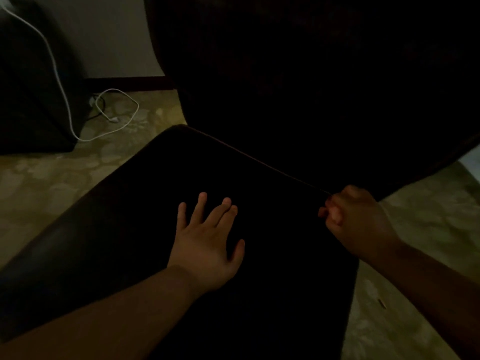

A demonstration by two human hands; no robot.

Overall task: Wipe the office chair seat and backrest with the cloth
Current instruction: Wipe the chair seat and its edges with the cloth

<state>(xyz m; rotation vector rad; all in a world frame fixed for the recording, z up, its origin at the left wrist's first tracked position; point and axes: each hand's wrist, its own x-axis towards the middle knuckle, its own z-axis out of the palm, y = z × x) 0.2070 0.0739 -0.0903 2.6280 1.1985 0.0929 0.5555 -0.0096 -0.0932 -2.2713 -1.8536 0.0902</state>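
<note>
Office chair seat (135, 219) is the dark padded cushion that fills the middle of the head view, and all places are given from it. Its backrest (298, 74) rises dark behind the rear edge of the seat. The room is very dim, so the cloth cannot be made out anywhere; perhaps it is inside the right fist, but this cannot be told.

The left hand (207, 242) lies flat on the seat, palm down, near its middle. Its fingers (201, 203) are straight and spread and hold nothing, with the thumb out to the side.

The right hand (355, 219) is at the right rear corner of the seat, where the seat meets the backrest. Its fingers (333, 213) are curled tight into a fist; what they hold is too dark to tell.

On the patterned floor (39, 183) to the left of the seat lies a white cable (118, 110) in a loose loop. It runs up beside a dark piece of furniture (31, 100), further left.
</note>
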